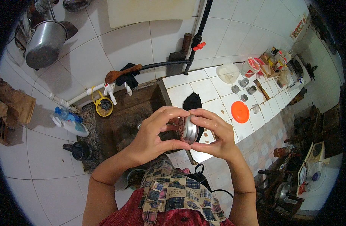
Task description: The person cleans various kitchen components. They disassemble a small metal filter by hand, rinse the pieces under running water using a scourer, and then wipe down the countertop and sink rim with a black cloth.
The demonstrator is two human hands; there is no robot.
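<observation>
Between both hands, in front of the apron, is a small round metal container [190,130], tilted on its side, with dark reddish bits on its left face. My left hand [159,132] grips its left side with thumb and fingertips. On the right rim rest the thumb and fingers of my right hand [215,131]. What the container holds, and whether its parts are separate, I cannot tell. Behind the hands, a black cloth [192,101] lies on the white tiled counter [201,88]. An orange plastic lid [240,112] sits to the right, near several small metal containers [244,82].
The stone sink [119,124] lies at the left beneath white taps [110,91], with a yellow strainer [104,106] by its corner. Bottles [69,121] and a black pot [78,150] stand on its left ledge. A plastic tub [250,67] and a knife-like tool [262,89] are farther along the counter.
</observation>
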